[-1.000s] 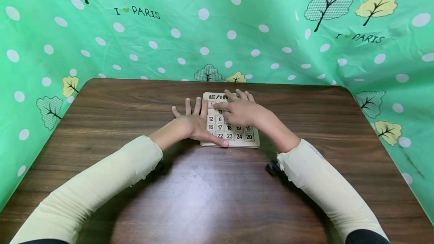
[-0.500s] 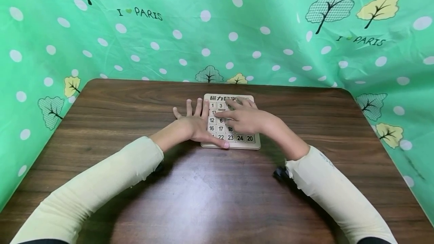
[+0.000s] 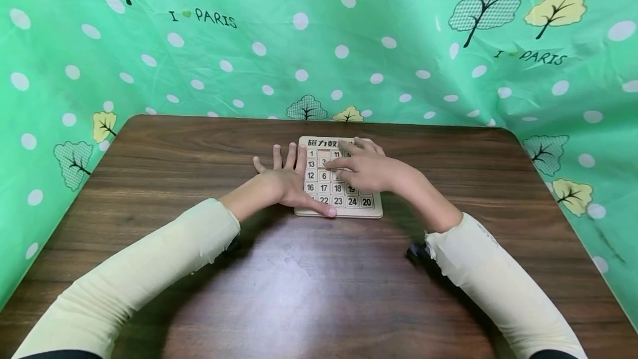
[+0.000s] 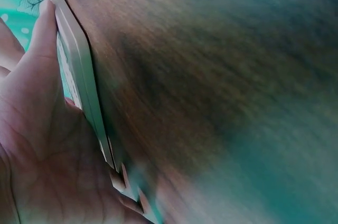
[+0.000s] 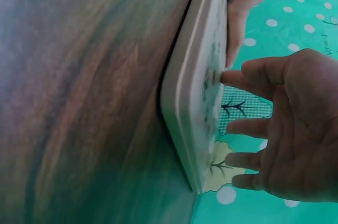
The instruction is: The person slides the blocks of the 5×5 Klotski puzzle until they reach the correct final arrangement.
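A pale number sliding puzzle [image 3: 356, 213] lies flat on the table, its tiles in rows under a printed heading. My left hand [image 3: 286, 186] is spread at its left side, thumb resting on the near-left corner and the other fingers straight. Over the right half reaches my right hand [image 3: 372, 172], index fingertip on a tile [image 3: 324, 162] that looks like a 3, in the second row. Directly above that tile is a gap in the top row. In the right wrist view, the index finger of the right hand [image 5: 303, 123] meets the board [image 5: 182, 86]. Several tiles are hidden beneath this hand.
The brown wooden table [image 3: 299, 292] extends around the puzzle. A green dotted curtain [image 3: 319, 32] with tree prints hangs behind and beside it. Pale sleeves [image 3: 149, 270] cover both forearms, and a dark object [image 3: 417, 252] sits beneath the right wrist.
The 13 tile has shifted left into the second row's first place, and then the 3 tile has slid down from the top row. My right hand has moved slightly right; my left has stayed put.
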### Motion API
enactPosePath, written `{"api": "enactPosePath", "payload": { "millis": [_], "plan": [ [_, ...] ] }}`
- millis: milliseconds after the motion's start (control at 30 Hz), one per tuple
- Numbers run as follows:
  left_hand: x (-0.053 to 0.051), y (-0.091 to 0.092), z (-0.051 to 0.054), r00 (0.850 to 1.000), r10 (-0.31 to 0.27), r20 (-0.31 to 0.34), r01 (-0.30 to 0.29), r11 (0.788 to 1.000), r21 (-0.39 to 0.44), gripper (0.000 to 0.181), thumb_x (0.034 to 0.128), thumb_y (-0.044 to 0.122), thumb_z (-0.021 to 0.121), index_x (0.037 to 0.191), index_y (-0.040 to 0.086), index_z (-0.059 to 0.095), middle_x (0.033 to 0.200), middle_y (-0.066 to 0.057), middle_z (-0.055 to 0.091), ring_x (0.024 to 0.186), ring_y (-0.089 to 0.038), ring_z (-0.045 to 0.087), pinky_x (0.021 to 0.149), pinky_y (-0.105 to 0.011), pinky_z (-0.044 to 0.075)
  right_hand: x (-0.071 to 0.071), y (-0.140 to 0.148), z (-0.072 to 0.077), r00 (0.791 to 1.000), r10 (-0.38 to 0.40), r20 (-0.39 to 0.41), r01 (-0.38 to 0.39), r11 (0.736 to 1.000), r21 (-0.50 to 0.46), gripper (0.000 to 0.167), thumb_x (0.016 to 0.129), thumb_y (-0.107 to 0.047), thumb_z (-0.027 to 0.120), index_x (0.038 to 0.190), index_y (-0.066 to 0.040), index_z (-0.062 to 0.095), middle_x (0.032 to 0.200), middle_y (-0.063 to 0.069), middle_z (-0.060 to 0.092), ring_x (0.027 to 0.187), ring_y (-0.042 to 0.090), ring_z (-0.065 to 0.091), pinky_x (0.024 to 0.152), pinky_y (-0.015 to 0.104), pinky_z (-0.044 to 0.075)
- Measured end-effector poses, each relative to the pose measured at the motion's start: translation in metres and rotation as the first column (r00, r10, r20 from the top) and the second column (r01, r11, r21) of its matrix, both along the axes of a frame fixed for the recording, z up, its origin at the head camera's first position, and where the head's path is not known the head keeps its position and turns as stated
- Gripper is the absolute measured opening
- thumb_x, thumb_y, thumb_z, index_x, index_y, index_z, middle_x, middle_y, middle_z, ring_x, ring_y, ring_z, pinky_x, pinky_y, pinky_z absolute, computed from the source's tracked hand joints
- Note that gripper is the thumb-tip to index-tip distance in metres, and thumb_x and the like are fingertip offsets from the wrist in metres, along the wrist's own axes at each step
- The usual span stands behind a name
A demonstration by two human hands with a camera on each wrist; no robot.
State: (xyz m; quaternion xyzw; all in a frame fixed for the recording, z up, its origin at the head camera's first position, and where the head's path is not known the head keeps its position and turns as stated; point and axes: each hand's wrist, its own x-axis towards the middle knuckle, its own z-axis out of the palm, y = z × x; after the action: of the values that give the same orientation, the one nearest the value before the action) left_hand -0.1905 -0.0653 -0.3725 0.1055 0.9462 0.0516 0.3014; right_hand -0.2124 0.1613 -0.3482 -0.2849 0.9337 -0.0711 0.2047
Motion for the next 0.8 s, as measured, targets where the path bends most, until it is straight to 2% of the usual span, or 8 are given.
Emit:
{"api": "enactPosePath", "payload": {
  "millis": [33, 100, 200, 367, 633, 700, 800],
  "plan": [
    [0.0, 0.0, 0.0, 1.0, -0.001, 0.0, 0.001, 1.0, -0.004, 0.174, 0.0679, 0.11, 0.066, 0.172, 0.016, -0.036, 0.184, -0.013, -0.036, 0.171, -0.049, -0.029, 0.127, -0.093, -0.005, 0.004, -0.001, 0.005, 1.0, 0.001, 0.006, -0.001, 1.0, 0.003, 0.051, 0.118, -0.038, 0.046, 0.167, -0.032, 0.058, 0.19, 0.021, 0.015, 0.173, 0.061, 0.004, 0.137, 0.082, 0.003],
    [-0.001, 0.0, -0.002, 1.0, 0.002, 0.001, -0.002, 1.0, -0.007, 0.176, 0.0653, 0.112, 0.065, 0.172, 0.016, -0.037, 0.184, -0.013, -0.036, 0.171, -0.049, -0.028, 0.127, -0.093, -0.006, 0.004, 0.002, 0.003, 1.0, 0.02, -0.005, -0.02, 1.0, -0.007, 0.05, 0.118, -0.038, 0.046, 0.165, -0.03, 0.061, 0.189, 0.023, 0.018, 0.172, 0.062, 0.007, 0.136, 0.083, 0.005],
    [-0.003, 0.001, -0.006, 1.0, 0.004, -0.002, -0.004, 1.0, -0.013, 0.177, 0.0629, 0.115, 0.063, 0.172, 0.017, -0.037, 0.184, -0.012, -0.036, 0.172, -0.049, -0.028, 0.127, -0.092, -0.005, 0.003, 0.009, 0.004, 1.0, -0.012, -0.008, 0.011, 0.999, -0.036, 0.052, 0.117, -0.038, 0.045, 0.166, -0.027, 0.06, 0.188, 0.025, 0.019, 0.172, 0.064, 0.009, 0.135, 0.084, 0.005],
    [-0.005, 0.002, -0.009, 1.0, -0.001, -0.008, 0.001, 1.0, -0.013, 0.176, 0.0644, 0.114, 0.063, 0.173, 0.016, -0.035, 0.184, -0.013, -0.035, 0.172, -0.05, -0.026, 0.127, -0.092, -0.004, -0.009, 0.019, -0.003, 0.997, -0.07, -0.014, 0.069, 0.997, -0.037, 0.056, 0.117, -0.04, 0.041, 0.169, -0.027, 0.056, 0.19, 0.022, 0.016, 0.172, 0.063, 0.009, 0.134, 0.085, 0.007],
    [-0.008, 0.001, -0.013, 1.0, 0.01, -0.007, -0.01, 1.0, -0.027, 0.18, 0.0594, 0.117, 0.061, 0.172, 0.017, -0.038, 0.184, -0.011, -0.036, 0.171, -0.048, -0.029, 0.126, -0.093, -0.006, -0.021, 0.006, -0.014, 1.0, -0.019, 0.02, 0.019, 0.999, -0.03, 0.057, 0.117, -0.045, 0.045, 0.173, -0.036, 0.049, 0.191, 0.018, 0.012, 0.173, 0.061, 0.006, 0.137, 0.082, 0.005],
    [-0.009, 0.001, -0.015, 1.0, 0.014, -0.005, -0.014, 0.999, -0.033, 0.179, 0.0601, 0.116, 0.062, 0.171, 0.018, -0.039, 0.183, -0.011, -0.038, 0.171, -0.047, -0.03, 0.126, -0.093, -0.006, -0.021, 0.006, -0.015, 1.0, -0.019, 0.018, 0.019, 0.999, -0.028, 0.056, 0.117, -0.044, 0.044, 0.173, -0.036, 0.049, 0.191, 0.017, 0.011, 0.174, 0.06, 0.005, 0.137, 0.082, 0.004],
    [-0.01, 0.002, -0.017, 1.0, 0.011, -0.003, -0.011, 0.999, -0.039, 0.18, 0.0597, 0.116, 0.062, 0.171, 0.018, -0.04, 0.183, -0.01, -0.038, 0.17, -0.048, -0.03, 0.126, -0.093, -0.006, -0.012, 0.009, -0.006, 0.999, -0.031, 0.013, 0.031, 0.999, -0.044, 0.053, 0.117, -0.041, 0.047, 0.168, -0.033, 0.056, 0.191, 0.019, 0.012, 0.173, 0.062, 0.005, 0.136, 0.083, 0.003]
  ]
}}
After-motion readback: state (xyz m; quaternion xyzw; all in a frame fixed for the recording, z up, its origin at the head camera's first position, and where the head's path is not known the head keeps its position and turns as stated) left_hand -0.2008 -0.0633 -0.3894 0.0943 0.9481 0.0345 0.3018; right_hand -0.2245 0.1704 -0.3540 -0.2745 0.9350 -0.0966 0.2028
